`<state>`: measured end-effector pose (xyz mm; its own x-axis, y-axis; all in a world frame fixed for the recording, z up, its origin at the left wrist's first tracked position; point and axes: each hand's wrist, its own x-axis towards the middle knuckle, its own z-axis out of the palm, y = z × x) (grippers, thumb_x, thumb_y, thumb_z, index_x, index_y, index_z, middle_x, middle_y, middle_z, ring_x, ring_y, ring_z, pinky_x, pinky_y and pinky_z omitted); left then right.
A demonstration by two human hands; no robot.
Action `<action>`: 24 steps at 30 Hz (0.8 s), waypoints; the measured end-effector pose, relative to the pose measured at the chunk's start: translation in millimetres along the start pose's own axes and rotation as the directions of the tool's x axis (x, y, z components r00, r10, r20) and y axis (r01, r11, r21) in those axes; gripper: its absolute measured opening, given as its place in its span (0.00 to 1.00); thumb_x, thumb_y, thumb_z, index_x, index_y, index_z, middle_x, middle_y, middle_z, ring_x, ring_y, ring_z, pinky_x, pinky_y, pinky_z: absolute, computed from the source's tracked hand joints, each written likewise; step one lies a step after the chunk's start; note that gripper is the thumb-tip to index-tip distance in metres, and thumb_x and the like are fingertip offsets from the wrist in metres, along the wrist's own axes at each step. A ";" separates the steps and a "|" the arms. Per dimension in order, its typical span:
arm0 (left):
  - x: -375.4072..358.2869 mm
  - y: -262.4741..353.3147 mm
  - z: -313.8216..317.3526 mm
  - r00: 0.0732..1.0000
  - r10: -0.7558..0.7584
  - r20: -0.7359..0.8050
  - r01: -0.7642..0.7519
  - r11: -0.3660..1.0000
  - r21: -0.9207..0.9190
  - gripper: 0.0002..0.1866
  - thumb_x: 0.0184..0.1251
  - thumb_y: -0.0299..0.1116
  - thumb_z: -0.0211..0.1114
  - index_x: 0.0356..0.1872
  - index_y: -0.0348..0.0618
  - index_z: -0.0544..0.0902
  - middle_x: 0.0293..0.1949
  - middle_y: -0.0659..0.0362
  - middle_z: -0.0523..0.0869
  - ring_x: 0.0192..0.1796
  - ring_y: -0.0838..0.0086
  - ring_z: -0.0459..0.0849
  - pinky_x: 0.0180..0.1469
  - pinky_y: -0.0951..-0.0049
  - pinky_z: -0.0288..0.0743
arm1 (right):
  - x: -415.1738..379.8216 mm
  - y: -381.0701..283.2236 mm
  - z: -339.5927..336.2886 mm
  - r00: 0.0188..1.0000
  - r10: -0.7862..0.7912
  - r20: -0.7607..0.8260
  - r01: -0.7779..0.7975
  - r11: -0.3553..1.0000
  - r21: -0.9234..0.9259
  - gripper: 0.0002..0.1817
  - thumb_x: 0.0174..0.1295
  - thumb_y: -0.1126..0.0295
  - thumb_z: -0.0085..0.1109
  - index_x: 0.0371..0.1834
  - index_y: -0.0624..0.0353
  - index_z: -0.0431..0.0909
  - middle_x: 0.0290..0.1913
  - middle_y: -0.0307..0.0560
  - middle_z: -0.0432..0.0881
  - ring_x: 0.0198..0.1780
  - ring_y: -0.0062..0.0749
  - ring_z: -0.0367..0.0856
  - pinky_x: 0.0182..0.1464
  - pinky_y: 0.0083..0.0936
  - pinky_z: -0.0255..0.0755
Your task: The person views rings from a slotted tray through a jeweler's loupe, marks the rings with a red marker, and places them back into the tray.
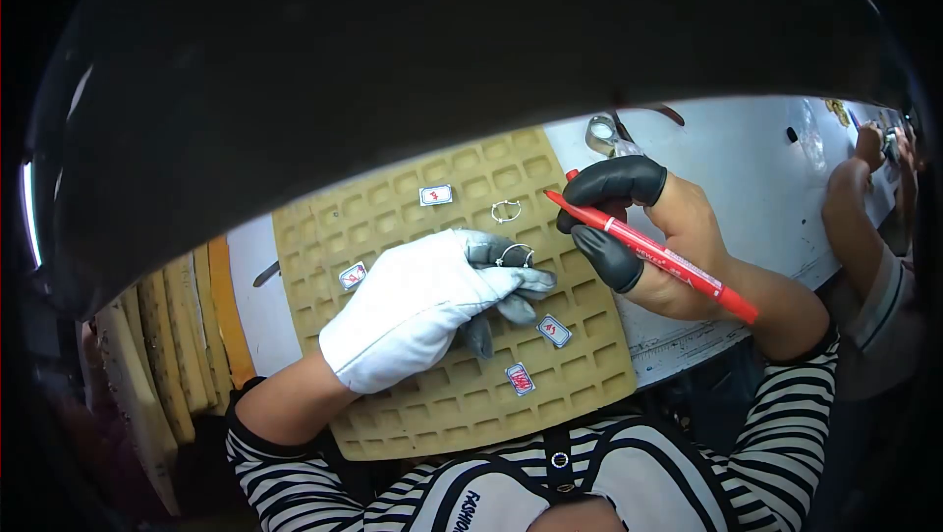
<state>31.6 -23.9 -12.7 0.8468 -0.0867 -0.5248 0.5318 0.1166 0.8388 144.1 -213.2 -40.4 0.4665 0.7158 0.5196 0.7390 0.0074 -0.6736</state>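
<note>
My left hand (pixel 432 296), in a white glove with grey fingers, is closed over the tan tray. Between its thumb and forefinger it pinches a thin silver ring (pixel 531 252). My right hand (pixel 653 227) wears black covers on the thumb and forefinger and grips a red marker pen (pixel 668 259). The pen's tip points left towards the tray, and its rear end slants down to the right. A second thin ring (pixel 506 211) lies on the tray (pixel 393 439), which has rows of square pockets. Small labels with red handwriting, such as the upper label (pixel 435 195), lie around my left hand.
A roll of tape (pixel 600 133) stands on the white table (pixel 727 168) behind my right hand. More tan trays (pixel 167 336) stand on edge at the left. Another person's arm (pixel 850 208) reaches over the table at the right.
</note>
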 end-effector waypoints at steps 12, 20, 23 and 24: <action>-0.4 -1.5 -4.5 1.000 -0.011 0.029 0.009 0.995 0.094 0.15 0.71 0.38 0.56 0.43 0.36 0.83 0.34 0.61 0.87 0.31 0.84 0.80 0.30 0.83 0.72 | -1.5 -10.7 -3.4 0.994 -0.101 0.048 0.099 0.994 0.042 0.10 0.46 0.72 0.68 0.32 0.62 0.81 0.30 0.47 0.82 0.29 0.38 0.81 0.31 0.29 0.73; -3.1 1.4 -2.2 1.000 0.011 0.005 -0.012 0.994 0.107 0.15 0.70 0.39 0.56 0.43 0.37 0.84 0.31 0.60 0.86 0.26 0.83 0.78 0.29 0.82 0.72 | -1.1 -7.8 1.0 0.987 -0.148 0.063 0.147 0.989 0.019 0.11 0.46 0.74 0.68 0.34 0.61 0.80 0.28 0.46 0.82 0.27 0.35 0.81 0.30 0.26 0.73; -2.4 0.9 -2.3 1.000 -0.012 0.001 0.012 0.994 0.112 0.15 0.70 0.39 0.56 0.43 0.38 0.84 0.31 0.60 0.86 0.26 0.83 0.78 0.29 0.82 0.72 | -0.3 -8.0 1.0 0.986 -0.152 0.064 0.150 0.988 0.039 0.11 0.46 0.74 0.68 0.34 0.61 0.81 0.29 0.47 0.82 0.28 0.36 0.81 0.30 0.27 0.73; -1.7 -0.3 -2.7 1.000 -0.013 0.003 0.013 0.994 0.107 0.15 0.70 0.40 0.56 0.43 0.38 0.84 0.31 0.61 0.86 0.26 0.83 0.78 0.29 0.82 0.72 | -0.5 -7.3 1.7 0.987 -0.148 0.062 0.146 0.988 0.043 0.11 0.46 0.74 0.68 0.34 0.61 0.81 0.29 0.47 0.82 0.28 0.36 0.81 0.31 0.27 0.73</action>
<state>30.0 -21.2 -12.4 0.8395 -0.0911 -0.5357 0.5385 0.0086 0.8426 137.7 -212.4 -36.6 0.3204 0.7490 0.5799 0.7775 0.1417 -0.6126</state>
